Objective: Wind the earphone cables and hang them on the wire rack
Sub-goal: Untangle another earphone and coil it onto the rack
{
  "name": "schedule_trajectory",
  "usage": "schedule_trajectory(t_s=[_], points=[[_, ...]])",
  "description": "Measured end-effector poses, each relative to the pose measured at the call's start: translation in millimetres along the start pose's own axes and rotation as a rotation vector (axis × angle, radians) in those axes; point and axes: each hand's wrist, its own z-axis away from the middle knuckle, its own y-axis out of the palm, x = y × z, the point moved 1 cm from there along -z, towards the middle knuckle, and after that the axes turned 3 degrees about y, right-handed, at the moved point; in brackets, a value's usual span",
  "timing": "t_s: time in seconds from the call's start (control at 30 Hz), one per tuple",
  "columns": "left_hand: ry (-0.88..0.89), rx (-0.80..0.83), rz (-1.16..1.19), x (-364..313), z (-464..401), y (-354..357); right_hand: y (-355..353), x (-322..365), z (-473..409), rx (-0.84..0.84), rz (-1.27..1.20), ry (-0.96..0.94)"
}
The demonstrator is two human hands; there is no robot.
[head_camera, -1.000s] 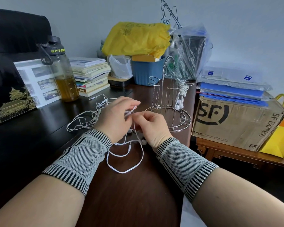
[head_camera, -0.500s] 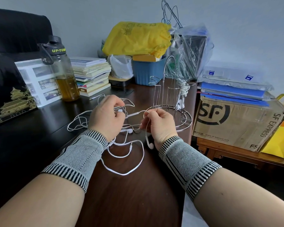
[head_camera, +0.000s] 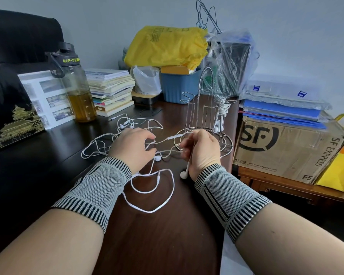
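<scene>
Earphone cables [head_camera: 153, 192] lay mostly unwound on the tabletop [head_camera: 157, 235], one pinched between fingers of both hands, while one wound set [head_camera: 220, 114] was already hung on the wire rack [head_camera: 206, 108].

Desk [head_camera: 163, 231]: dark wood, polished, glossy.
Wire rack [head_camera: 206, 124]: shiny bare metal.
Earphone cable [head_camera: 153, 195]: smooth white plastic.
Wrist sleeves [head_camera: 95, 191]: ribbed knit cloth, matt.
SF Express box [head_camera: 286, 149]: rough brown cardboard.
Water bottle [head_camera: 75, 86]: clear plastic.

White earphone cables [head_camera: 151, 197] sprawl loose on the desk beside the upright wire rack [head_camera: 205, 116] (one wound set hangs there)
</scene>
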Motion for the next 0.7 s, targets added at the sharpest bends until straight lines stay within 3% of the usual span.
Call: schedule_trajectory(t_s=[0.2, 0.43, 0.53, 0.7], points=[[-0.081, -0.076, -0.023, 9.1, -1.0, -0.7, 0.1, -1.4, -0.4, 0.010, 0.005, -0.014], [0.036, -0.210, 0.139, 2.3, -0.6, -5.0, -2.0, -5.6, -0.5, 0.029, 0.256, -0.067], [0.091, -0.257, 0.158, -1.2, 0.5, -7.1, -3.8, -1.3, 5.3, 0.031, 0.302, -0.155], [0.191, -0.246, 0.151, -10.2, 2.8, -9.8, 2.7, -7.6, 8.6, 0.147, 0.598, -0.402]])
